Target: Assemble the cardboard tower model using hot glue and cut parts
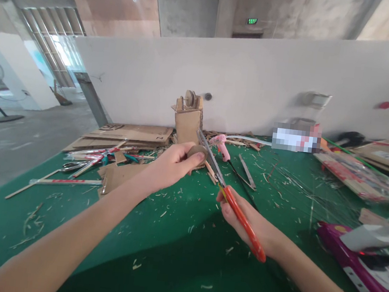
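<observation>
My left hand (176,162) pinches a small round cardboard disc (197,155) between thumb and fingers, above the green table. My right hand (246,215) is wrapped round a pair of shears with orange-red handles (242,217). Their long grey blades point up and away, lying against or close to the disc's right edge; I cannot tell whether they touch it. Just behind stands an upright cardboard structure (188,124), topped by cardboard wheels (190,98) on an axle. To the right of the blades, a pink glue gun (220,146) rests near the table's back.
Flat cardboard sheets (132,134) and wrapped sticks (67,181) lie at left. Scraps litter the green table (168,255). A metal blade-like strip (247,172) lies beyond the shears. At right are a purple power strip (346,261) and plastic-wrapped material (352,176). A white partition (258,78) stands behind.
</observation>
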`<state>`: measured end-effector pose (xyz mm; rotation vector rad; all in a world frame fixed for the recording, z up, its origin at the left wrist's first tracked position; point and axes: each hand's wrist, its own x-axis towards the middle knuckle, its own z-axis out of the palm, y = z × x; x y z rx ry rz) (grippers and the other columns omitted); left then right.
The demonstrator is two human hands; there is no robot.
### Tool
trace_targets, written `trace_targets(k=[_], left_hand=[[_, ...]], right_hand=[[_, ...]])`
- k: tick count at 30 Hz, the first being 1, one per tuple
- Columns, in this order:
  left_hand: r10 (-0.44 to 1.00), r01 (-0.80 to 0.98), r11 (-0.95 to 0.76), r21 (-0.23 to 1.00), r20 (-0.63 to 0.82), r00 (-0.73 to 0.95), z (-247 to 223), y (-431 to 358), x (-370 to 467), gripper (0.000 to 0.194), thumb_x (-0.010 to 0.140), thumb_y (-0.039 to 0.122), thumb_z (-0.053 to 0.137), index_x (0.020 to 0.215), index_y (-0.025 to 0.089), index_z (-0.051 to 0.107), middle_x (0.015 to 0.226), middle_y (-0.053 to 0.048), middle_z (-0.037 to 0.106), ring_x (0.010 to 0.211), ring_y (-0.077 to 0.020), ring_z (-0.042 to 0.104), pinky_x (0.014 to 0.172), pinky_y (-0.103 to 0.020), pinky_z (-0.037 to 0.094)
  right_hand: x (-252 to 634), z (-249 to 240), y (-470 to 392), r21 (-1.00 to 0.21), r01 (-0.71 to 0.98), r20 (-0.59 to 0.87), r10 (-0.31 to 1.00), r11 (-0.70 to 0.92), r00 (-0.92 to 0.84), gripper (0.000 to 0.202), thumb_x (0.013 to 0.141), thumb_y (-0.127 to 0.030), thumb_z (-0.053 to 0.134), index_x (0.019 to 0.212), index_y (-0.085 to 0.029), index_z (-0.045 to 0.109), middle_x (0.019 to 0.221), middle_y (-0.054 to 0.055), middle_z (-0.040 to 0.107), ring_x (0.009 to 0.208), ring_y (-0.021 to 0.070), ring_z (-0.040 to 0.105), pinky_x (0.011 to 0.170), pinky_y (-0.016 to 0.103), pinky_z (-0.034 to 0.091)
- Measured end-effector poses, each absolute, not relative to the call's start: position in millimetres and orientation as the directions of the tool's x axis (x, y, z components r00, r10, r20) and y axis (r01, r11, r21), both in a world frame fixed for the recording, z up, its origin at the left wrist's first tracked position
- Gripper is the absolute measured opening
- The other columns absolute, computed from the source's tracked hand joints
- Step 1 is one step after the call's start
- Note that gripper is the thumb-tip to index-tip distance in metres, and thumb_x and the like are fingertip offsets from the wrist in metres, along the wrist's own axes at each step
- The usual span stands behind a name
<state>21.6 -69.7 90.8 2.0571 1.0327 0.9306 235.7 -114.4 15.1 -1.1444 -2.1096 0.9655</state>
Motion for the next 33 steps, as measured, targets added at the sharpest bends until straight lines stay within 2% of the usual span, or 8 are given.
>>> trace_targets(k=[7,12,17,20,27,33], left_hand=[[0.845,0.405,-0.477,0.78,0.281,0.454,92,-69,19,0.03,0.093,0.037,0.045,0.07,0.019,0.049,0.063,0.001,0.048,0.056,-0.0099,0.045,0.051,-0.023,0.034],[0.869,0.417,-0.431,0.8,0.244,0.431,88,-66,16,0.035,0.093,0.047,0.044,0.073,0.019,0.05,0.064,0.0,0.051,0.058,-0.0113,0.047,0.051,-0.025,0.033],[0.853,0.436,-0.466,0.77,0.262,0.451,91,-70,18,0.032,0.094,0.041,0.042,0.072,0.019,0.048,0.063,0.001,0.048,0.053,-0.0093,0.043,0.049,-0.023,0.033],[0.84,0.452,-0.496,0.741,0.277,0.466,95,-74,19,0.032,0.095,0.04,0.041,0.072,0.019,0.047,0.061,0.002,0.046,0.048,-0.0082,0.039,0.046,-0.023,0.031],[0.821,0.533,-0.545,0.646,0.286,0.493,101,-78,15,0.03,0.095,0.042,0.04,0.081,0.02,0.055,0.063,0.002,0.047,0.05,-0.0093,0.04,0.046,-0.023,0.029],[0.827,0.562,-0.538,0.628,0.266,0.495,101,-77,11,0.031,0.095,0.043,0.039,0.089,0.02,0.059,0.067,-0.001,0.051,0.052,-0.011,0.044,0.044,-0.025,0.028]], right_hand=[[239,14,-113,-0.78,0.497,0.098,0.859,0.38,-0.503,0.047,0.091,-0.066,0.032,0.099,-0.021,0.044,0.076,-0.001,0.046,0.063,0.0138,0.042,0.059,0.03,0.043],[244,13,-112,-0.783,0.44,0.161,0.826,0.44,-0.54,0.049,0.09,-0.066,0.032,0.1,-0.021,0.05,0.102,0.008,0.053,0.087,0.0201,0.052,0.082,0.038,0.048],[242,13,-112,-0.787,0.471,0.127,0.851,0.399,-0.51,0.048,0.09,-0.066,0.033,0.099,-0.022,0.049,0.086,0.003,0.05,0.072,0.0164,0.049,0.069,0.034,0.049],[239,14,-112,-0.767,0.494,0.132,0.854,0.41,-0.503,0.046,0.091,-0.065,0.031,0.092,-0.022,0.047,0.08,0.001,0.046,0.066,0.0141,0.043,0.061,0.03,0.046],[238,13,-113,-0.712,0.562,0.122,0.861,0.422,-0.493,0.041,0.093,-0.061,0.032,0.084,-0.022,0.039,0.075,0.001,0.049,0.063,0.0138,0.043,0.06,0.03,0.042],[235,6,-108,-0.692,0.589,0.157,0.884,0.417,-0.441,0.04,0.093,-0.058,0.035,0.074,-0.022,0.034,0.069,0.0,0.05,0.056,0.0124,0.041,0.055,0.029,0.037]])
